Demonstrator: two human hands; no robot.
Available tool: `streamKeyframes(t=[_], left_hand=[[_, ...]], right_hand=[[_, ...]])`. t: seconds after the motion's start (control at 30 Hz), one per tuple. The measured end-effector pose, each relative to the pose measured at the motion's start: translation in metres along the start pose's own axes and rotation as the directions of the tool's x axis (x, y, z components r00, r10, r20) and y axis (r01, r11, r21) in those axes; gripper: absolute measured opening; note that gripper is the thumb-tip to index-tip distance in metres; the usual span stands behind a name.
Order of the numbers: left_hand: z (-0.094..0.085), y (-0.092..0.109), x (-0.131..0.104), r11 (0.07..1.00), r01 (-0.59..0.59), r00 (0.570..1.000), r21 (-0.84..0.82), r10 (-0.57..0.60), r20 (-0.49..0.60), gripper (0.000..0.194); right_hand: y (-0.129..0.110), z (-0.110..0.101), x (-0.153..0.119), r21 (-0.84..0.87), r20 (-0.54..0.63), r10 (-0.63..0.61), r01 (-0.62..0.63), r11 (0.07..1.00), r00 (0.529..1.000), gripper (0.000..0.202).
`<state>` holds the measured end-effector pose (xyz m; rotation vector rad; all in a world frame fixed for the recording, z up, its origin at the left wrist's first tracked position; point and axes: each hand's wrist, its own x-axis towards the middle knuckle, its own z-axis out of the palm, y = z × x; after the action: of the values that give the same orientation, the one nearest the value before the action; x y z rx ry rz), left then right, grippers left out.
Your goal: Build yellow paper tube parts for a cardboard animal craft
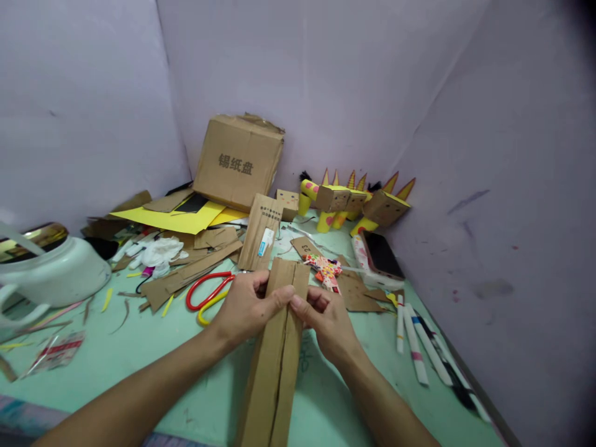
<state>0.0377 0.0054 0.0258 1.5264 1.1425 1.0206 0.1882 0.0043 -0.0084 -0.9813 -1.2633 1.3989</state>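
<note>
Left hand [249, 305] and right hand [328, 318] grip the folded cardboard strip [266, 372], whose lengthwise seam [280, 367] could gape under uneven pressure.

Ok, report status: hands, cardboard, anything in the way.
Left hand, right hand gripping folded cardboard near its far end. Seam faces up. Scissors beside left hand, apparently not blocking.
</note>
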Motion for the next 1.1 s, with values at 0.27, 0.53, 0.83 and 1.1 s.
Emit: streamKeyframes(t=[0.27, 0.53, 0.83, 1.1], left_hand=[[0.000, -0.008, -0.002, 0.983, 0.005, 1.000, -0.184, -0.003, 0.013, 0.030], [0.003, -0.012, -0.006, 0.799, 0.162, 0.978, -0.579, -0.053, 0.200, 0.037], [-0.010, -0.013, 0.010, 0.980, 0.043, 0.978, -0.197, -0.081, -0.190, 0.036], [-0.003, -0.012, -0.001, 0.991, 0.128, 0.981, -0.036, -0.121, 0.154, 0.041]], right_hand=[[0.001, 0.000, -0.002, 0.161, 0.151, 0.020, -0.045, 0.986, 0.988, 0.024], [-0.004, 0.002, -0.009, 0.260, 0.271, -0.066, -0.008, 0.965, 0.960, 0.021], [0.003, 0.007, -0.006, 0.093, 0.135, 0.164, -0.177, 0.980, 0.977, 0.033], [0.007, -0.010, 0.002, 0.124, -0.054, 0.111, -0.104, 0.987, 0.992, 0.028]])
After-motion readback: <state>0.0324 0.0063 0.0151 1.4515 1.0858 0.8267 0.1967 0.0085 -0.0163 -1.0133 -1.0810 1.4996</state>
